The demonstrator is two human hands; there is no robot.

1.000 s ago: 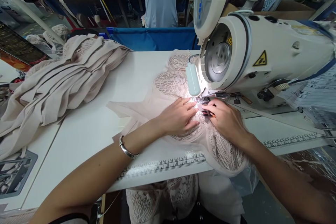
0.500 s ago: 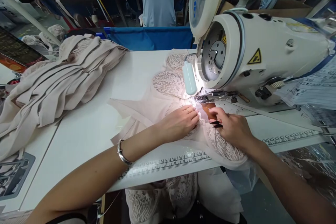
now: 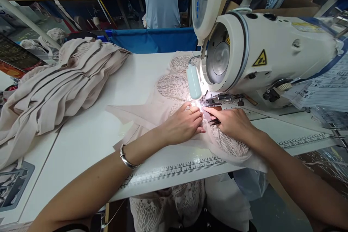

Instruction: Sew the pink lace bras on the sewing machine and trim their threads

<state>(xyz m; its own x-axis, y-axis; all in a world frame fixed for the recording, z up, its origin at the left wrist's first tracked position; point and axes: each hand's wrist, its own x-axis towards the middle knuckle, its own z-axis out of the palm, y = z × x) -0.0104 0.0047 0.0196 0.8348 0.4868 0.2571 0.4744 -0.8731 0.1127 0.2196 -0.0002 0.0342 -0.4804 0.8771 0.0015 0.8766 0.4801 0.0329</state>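
A pale pink lace bra [image 3: 172, 86] lies flat under the needle area of a white sewing machine [image 3: 282, 45]. My left hand [image 3: 183, 124] rests on the bra just left of the presser foot [image 3: 217, 99], its fingers curled and pressed on the cloth. On the right, my right hand [image 3: 235, 125] grips small dark thread snips [image 3: 214, 121] in its fingers, blades pointing left. Its index finger reaches onto the bra's edge near the foot. A lace cup [image 3: 231, 144] spreads under that hand. The needle is lost in the lamp's glare.
A green work lamp [image 3: 194, 81] hangs beside the machine head. Piled beige bra pieces [image 3: 67, 83] cover the table's left side. A printed ruler [image 3: 179, 169] runs along the front edge. More lace pieces [image 3: 168, 203] lie on my lap. A co-worker [image 3: 161, 0] sits ahead.
My right hand has moved left, closer to the presser foot, with the snips lower. My left fingers have shifted slightly. The round part in the machine head now looks blurred, as if turning.
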